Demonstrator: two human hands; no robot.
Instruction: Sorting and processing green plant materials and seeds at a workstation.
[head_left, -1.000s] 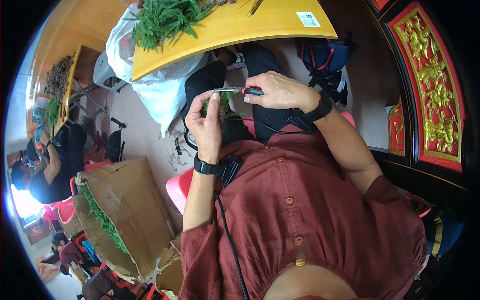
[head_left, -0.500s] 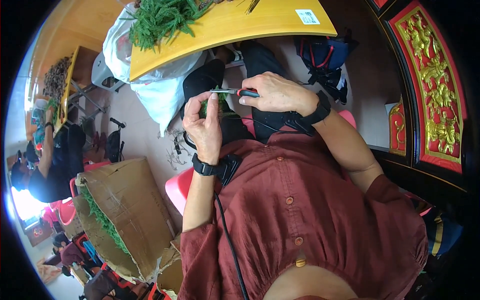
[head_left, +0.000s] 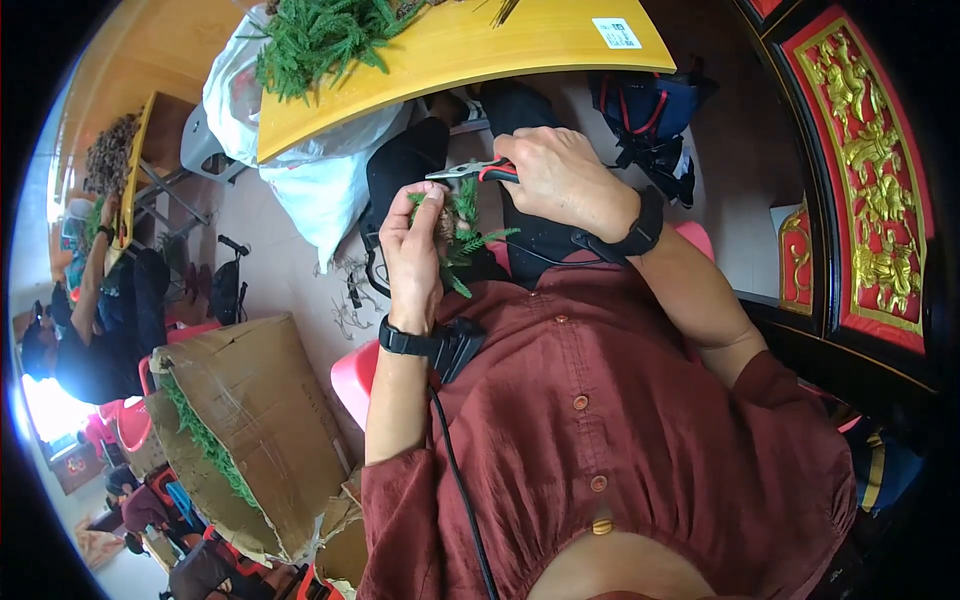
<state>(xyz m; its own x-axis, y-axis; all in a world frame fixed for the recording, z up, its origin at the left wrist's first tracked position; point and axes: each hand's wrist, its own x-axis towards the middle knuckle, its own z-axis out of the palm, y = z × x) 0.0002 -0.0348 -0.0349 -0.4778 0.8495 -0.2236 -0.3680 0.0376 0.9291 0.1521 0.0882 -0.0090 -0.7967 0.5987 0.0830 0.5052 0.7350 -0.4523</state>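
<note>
presently, the left hand (head_left: 415, 250) is raised in front of the chest, fingers closed around a small green leafy sprig (head_left: 462, 240); the sprig's fronds fan out to the right of the fingers, above the lap; the right hand (head_left: 565, 180) is closed around the red handles of a pair of pliers (head_left: 470, 170), whose metal nose points left and sits just above the left fingertips and the top of the sprig; whether the nose touches the sprig cannot be told; both wrists carry black bands, and a black cable (head_left: 455, 470) runs down from the left wrist over the dark red shirt (head_left: 620, 430); a yellow table (head_left: 480, 60) lies ahead, bearing a heap of green foliage (head_left: 320, 35) at its left end and a white label near its right end; a white plastic bag (head_left: 320, 185) hangs below the table edge; a cardboard box (head_left: 250, 410) with green sprigs inside stands to the person's left on the floor; a red stool edge (head_left: 352, 375) shows beside it; another person (head_left: 95, 320) in dark clothing sits further left at a second yellow table.
</note>
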